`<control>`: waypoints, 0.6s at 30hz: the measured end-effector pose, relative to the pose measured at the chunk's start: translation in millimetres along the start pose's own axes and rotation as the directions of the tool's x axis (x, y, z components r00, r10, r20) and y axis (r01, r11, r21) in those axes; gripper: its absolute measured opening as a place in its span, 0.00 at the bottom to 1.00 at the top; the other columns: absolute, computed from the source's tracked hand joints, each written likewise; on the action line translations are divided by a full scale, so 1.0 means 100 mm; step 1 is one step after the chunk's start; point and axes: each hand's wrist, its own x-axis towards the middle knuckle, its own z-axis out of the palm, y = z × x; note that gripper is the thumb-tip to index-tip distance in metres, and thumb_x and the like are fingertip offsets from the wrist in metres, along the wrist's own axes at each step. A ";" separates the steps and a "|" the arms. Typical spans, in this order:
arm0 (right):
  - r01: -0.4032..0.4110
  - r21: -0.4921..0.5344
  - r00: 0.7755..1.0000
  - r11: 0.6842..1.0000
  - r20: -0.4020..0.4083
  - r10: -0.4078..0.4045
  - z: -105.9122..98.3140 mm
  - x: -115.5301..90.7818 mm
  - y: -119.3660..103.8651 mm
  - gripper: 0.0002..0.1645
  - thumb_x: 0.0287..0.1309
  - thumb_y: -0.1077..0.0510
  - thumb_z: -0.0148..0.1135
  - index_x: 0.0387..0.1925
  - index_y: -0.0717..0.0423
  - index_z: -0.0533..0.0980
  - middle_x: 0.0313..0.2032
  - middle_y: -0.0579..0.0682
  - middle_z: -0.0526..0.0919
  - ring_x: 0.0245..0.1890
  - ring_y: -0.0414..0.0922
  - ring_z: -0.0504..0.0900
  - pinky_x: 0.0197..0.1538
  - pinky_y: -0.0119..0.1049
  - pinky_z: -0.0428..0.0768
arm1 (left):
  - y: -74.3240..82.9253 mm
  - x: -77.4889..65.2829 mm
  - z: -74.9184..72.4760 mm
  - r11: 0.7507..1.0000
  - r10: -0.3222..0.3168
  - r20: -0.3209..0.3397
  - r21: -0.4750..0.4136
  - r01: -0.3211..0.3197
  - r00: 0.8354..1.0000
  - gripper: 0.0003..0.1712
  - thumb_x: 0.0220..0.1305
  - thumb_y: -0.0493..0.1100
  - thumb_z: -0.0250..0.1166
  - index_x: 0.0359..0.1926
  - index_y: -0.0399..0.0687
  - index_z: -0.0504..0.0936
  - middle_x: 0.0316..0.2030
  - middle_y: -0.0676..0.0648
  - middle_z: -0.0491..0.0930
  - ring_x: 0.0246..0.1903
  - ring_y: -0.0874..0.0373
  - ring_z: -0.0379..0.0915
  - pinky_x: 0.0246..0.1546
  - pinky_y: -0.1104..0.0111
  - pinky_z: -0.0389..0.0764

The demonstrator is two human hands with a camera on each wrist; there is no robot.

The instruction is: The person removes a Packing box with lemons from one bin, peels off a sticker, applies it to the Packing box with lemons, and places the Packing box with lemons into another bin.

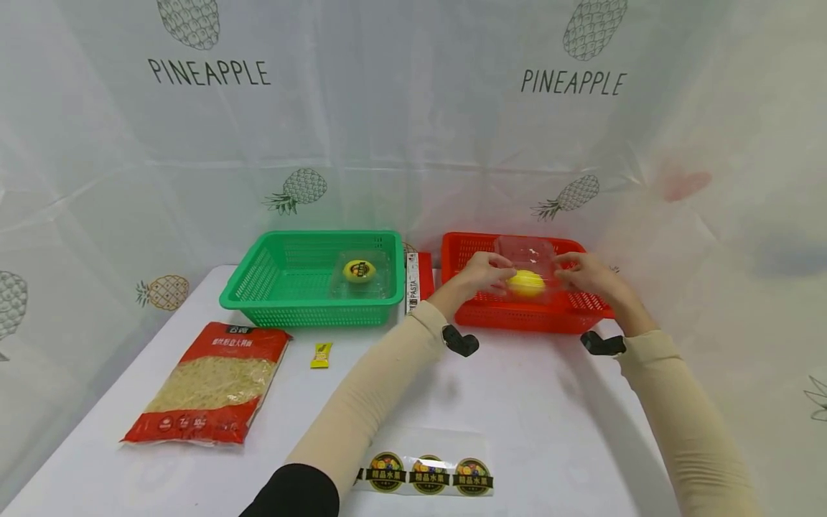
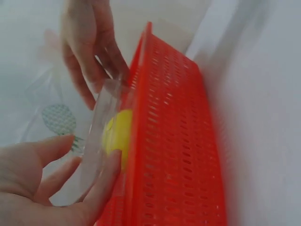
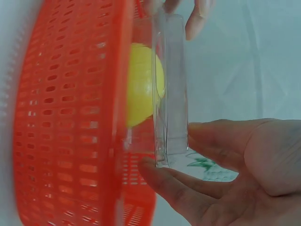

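Note:
A clear plastic clamshell box (image 1: 526,251) with a yellow fruit (image 1: 526,283) inside is at the red basket (image 1: 517,320), partly above its rim. My left hand (image 1: 486,273) holds the box's left side, fingers low against it. In the left wrist view its thumb (image 2: 61,146) stands near the lid. At the opposite side my right hand (image 1: 586,275) holds the box. The right wrist view shows the thumb against the lid and the fingertips at the rim. Part of the fruit is hidden behind the basket wall in both wrist views.
Left of the red basket is a green basket (image 1: 310,314) with another clear box (image 1: 381,276), a labelled yellow fruit (image 1: 359,271) in it. A pasta box (image 1: 413,280) stands between the baskets. Nearer lie a pasta bag (image 1: 209,384), a small yellow packet (image 1: 321,355) and a sticker strip (image 1: 428,474).

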 end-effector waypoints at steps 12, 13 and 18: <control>0.086 -0.004 0.996 0.996 -0.018 -0.086 -0.08 -0.19 -0.32 0.34 0.69 0.49 0.56 0.68 0.62 0.64 0.50 0.68 0.80 0.34 0.44 0.84 0.39 0.29 0.84 | 0.13 -0.08 -0.22 0.977 0.020 -0.061 -0.209 -0.032 0.998 0.13 0.62 0.39 0.69 0.48 0.42 0.83 0.38 0.47 0.84 0.39 0.47 0.81 0.48 0.58 0.85; 0.092 0.001 0.996 0.996 -0.018 -0.092 -0.08 -0.20 -0.35 0.34 0.69 0.49 0.56 0.68 0.63 0.64 0.50 0.68 0.80 0.35 0.44 0.84 0.39 0.29 0.84 | 0.15 -0.10 -0.24 0.975 0.018 -0.061 -0.222 -0.031 0.998 0.13 0.61 0.39 0.69 0.47 0.43 0.82 0.37 0.47 0.84 0.38 0.49 0.81 0.48 0.58 0.85; 0.103 0.017 0.994 0.995 -0.023 -0.102 -0.05 -0.28 -0.50 0.34 0.70 0.48 0.55 0.69 0.62 0.62 0.53 0.69 0.78 0.37 0.45 0.85 0.41 0.31 0.85 | 0.22 -0.19 -0.32 0.951 0.001 -0.044 -0.308 -0.015 0.999 0.09 0.60 0.39 0.70 0.41 0.46 0.81 0.41 0.44 0.85 0.35 0.52 0.78 0.49 0.55 0.83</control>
